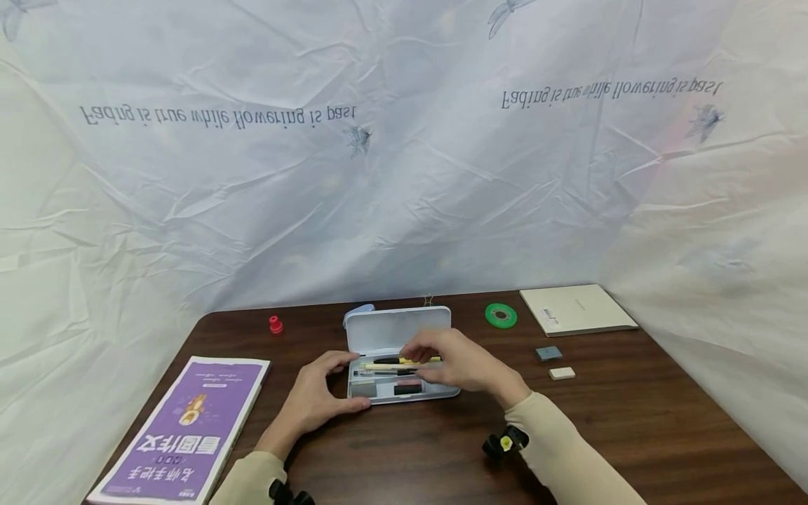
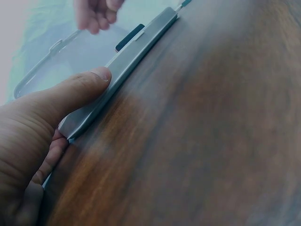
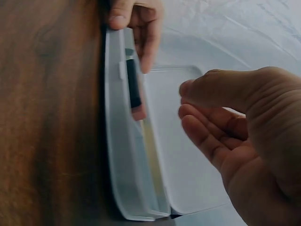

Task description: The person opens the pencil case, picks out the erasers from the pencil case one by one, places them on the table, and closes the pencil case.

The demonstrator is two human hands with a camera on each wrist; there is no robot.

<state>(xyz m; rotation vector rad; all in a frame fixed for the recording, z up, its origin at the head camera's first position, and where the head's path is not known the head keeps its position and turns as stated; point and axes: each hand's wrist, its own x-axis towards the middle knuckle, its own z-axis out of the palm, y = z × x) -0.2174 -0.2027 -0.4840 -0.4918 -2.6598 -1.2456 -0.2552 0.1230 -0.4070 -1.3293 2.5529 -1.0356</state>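
A pale pencil case (image 1: 404,400) lies on the table with its lid (image 1: 399,330) raised. Inside are a black-and-yellow pen (image 1: 388,360), a cream pencil-like stick (image 1: 379,366), a dark pen (image 1: 379,373) and a pink eraser in a black sleeve (image 1: 407,389). My left hand (image 1: 313,396) grips the case's left end, with the thumb (image 2: 89,87) against the front wall and fingers round the far side. Over the right part of the case hovers my right hand (image 1: 457,361). Its fingers (image 3: 207,134) bend loosely near the thumb, and nothing shows between them.
A purple book (image 1: 189,421) lies at the left, with a red cap-like piece (image 1: 275,325) beyond it. Behind the case are a pale blue object (image 1: 358,310) and a clip (image 1: 428,300). Rightward lie a green disc (image 1: 501,315), a cream book (image 1: 577,308), a blue-grey block (image 1: 548,353) and a white eraser (image 1: 562,373).
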